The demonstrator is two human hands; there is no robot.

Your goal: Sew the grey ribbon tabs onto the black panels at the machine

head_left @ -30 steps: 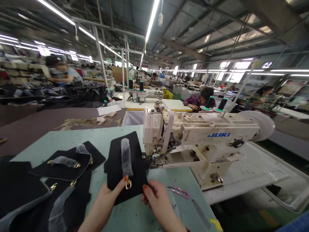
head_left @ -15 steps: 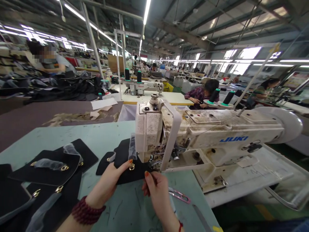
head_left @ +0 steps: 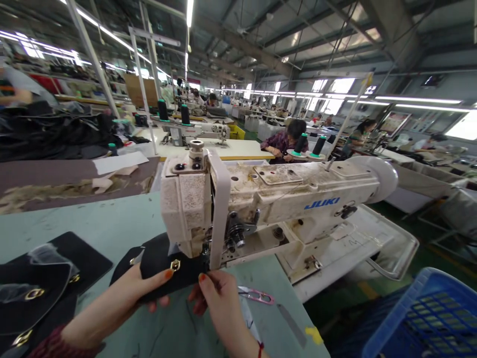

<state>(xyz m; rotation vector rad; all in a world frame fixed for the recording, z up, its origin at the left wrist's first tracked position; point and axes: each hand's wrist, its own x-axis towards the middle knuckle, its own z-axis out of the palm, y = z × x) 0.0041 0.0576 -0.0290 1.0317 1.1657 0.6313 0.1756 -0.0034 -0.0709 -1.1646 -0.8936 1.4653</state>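
Observation:
A black fabric piece (head_left: 160,253) with a gold ring fitting (head_left: 175,265) lies under the head of a white sewing machine (head_left: 186,209). My left hand (head_left: 137,288) grips its left part, thumb on top beside the fitting and fingers underneath. Near the needle area, my right hand (head_left: 219,293) pinches the front right edge of the same piece between thumb and fingers. The needle itself is too small to make out. Other black pieces (head_left: 85,258) with gold fittings and clear plastic wrap lie at the left on the green table (head_left: 126,209).
Pink-handled thread snips (head_left: 261,296) lie right of my right hand, with a grey blade-like strip (head_left: 292,323) beyond. A blue plastic crate (head_left: 421,318) stands at the lower right. A person (head_left: 286,139) sits behind the machine.
The view has turned right, so the machine and hands appear further left and the blue crate shows. My left hand now has its fingertips showing below the fabric; both hands still hold the piece.

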